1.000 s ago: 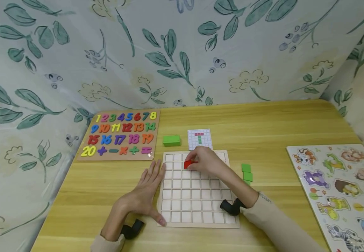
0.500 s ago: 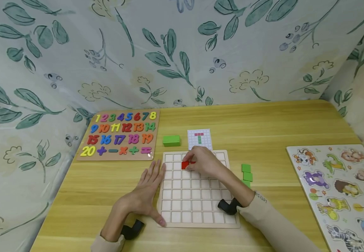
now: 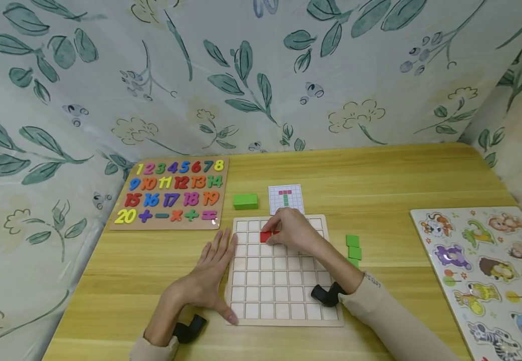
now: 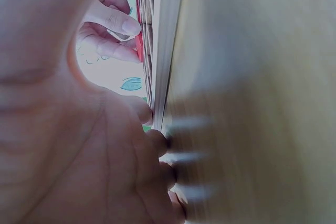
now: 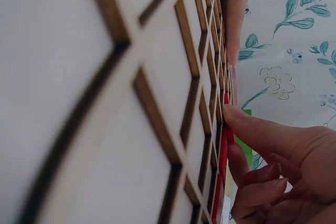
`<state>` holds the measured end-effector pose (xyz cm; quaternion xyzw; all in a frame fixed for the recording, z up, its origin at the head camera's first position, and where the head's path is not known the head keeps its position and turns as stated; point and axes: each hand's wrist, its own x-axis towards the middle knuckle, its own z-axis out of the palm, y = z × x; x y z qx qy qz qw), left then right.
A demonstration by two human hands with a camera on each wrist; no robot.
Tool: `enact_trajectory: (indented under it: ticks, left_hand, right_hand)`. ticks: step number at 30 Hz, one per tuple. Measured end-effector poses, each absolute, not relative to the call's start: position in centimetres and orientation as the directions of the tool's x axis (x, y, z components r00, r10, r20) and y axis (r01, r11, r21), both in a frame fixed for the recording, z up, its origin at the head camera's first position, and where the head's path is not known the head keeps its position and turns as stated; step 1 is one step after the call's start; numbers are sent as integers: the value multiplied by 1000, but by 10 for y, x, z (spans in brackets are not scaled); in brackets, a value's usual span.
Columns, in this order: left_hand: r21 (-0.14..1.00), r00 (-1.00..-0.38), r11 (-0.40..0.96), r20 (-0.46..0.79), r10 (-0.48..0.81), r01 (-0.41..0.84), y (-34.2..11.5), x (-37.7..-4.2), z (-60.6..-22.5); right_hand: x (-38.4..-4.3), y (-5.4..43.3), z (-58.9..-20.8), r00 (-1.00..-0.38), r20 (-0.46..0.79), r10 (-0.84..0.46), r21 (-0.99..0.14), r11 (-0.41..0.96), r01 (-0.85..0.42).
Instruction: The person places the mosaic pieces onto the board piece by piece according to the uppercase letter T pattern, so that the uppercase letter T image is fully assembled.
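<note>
on my feed the right hand (image 3: pixel 292 231) is nearly closed, thumb and finger pinching a red tile (image 3: pixel 265 237) over the board (image 3: pixel 281 278): second row from its far edge, third column from its left. i can't tell whether the tile is fully seated. more red shows beside it, partly hidden by the fingers. the left hand (image 3: pixel 204 282) lies wide open along the board's left edge, fingers straight and spread, thumb at the near left corner, gripping nothing. just beyond the board i see a card (image 3: pixel 286 199) with a red and green t, and a green block (image 3: pixel 245 201). green tiles (image 3: pixel 353 240) lie near its right edge.
</note>
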<state>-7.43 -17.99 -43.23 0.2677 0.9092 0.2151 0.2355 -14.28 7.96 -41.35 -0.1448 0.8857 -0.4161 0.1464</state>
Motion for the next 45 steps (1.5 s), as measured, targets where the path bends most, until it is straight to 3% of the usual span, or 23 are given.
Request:
enact_trajectory:
  ticks: [12, 21, 35, 45]
  left_hand:
    - [514, -745, 768, -320, 585, 382, -180, -74, -432]
    - [519, -743, 763, -314, 591, 387, -178, -75, -433]
    - [522, -756, 768, -309, 576, 372, -181, -70, -432]
    - [525, -753, 755, -288, 592, 393, -179, -71, -433]
  right_hand:
    - [-146, 79, -421, -894, -95, -438, -781, 590, -206]
    - [-138, 91, -410, -885, -68, -460, -657, 689, -308]
    - [-133, 191, -405, -945, -131, -301, -819, 570, -68]
    - [-132, 263, -421, -905, -217, -366, -855, 519, -5]
